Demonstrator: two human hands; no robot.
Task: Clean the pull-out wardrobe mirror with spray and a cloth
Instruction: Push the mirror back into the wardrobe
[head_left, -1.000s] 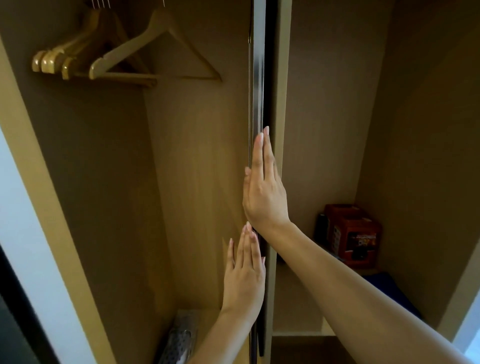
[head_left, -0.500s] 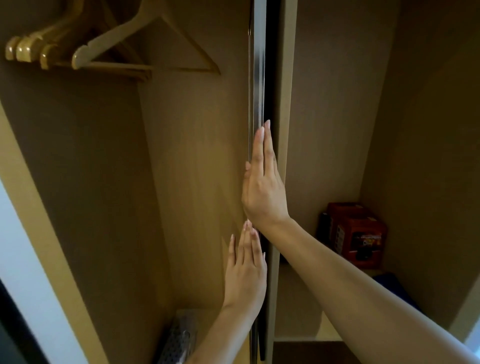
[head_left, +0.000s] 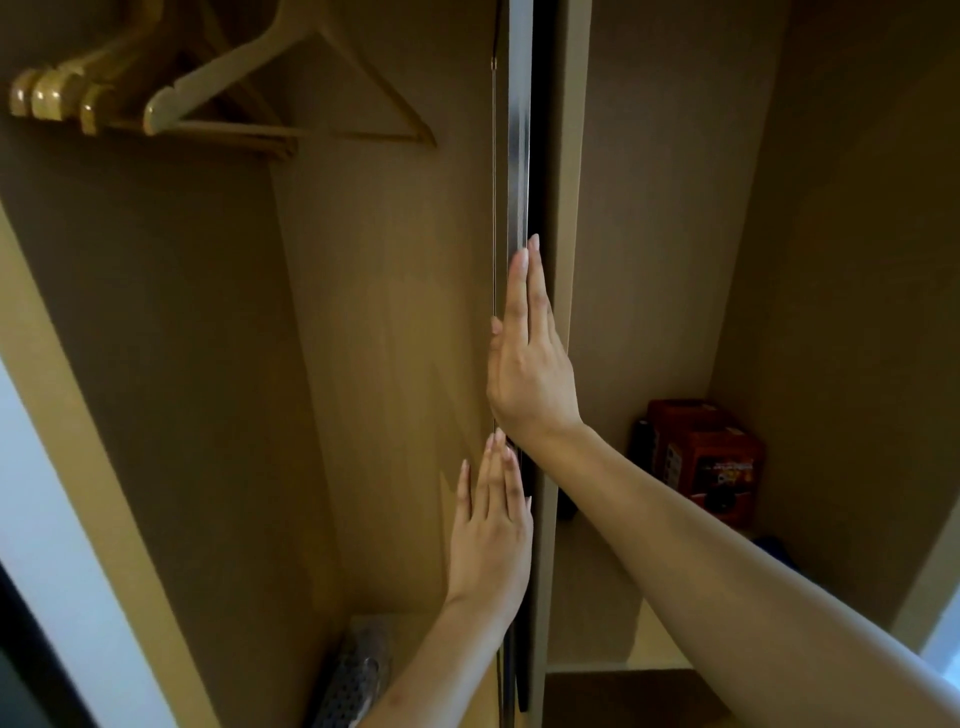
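Head cam | my right hand (head_left: 530, 364) flat, fingers straight, on the narrow silvery mirror edge (head_left: 518, 130) | left hand (head_left: 491, 540) flat just below, gripping nothing

Both hands point upward with fingers straight and together — the right hand (head_left: 530, 358) higher, its forearm reaching in from the lower right; the left hand (head_left: 491, 535) just below it, palm flat.

- The walls of the wardrobe (head_left: 363, 312) in front of me are light brown wood with a fine grain.
- The hangers (head_left: 156, 98) are pale yellow wood.
- The mirror edge (head_left: 519, 130) is shiny silver-grey.
- The box (head_left: 711, 457) is red-orange with a dark picture.
- The bag (head_left: 353, 675) below is grey with small dots.
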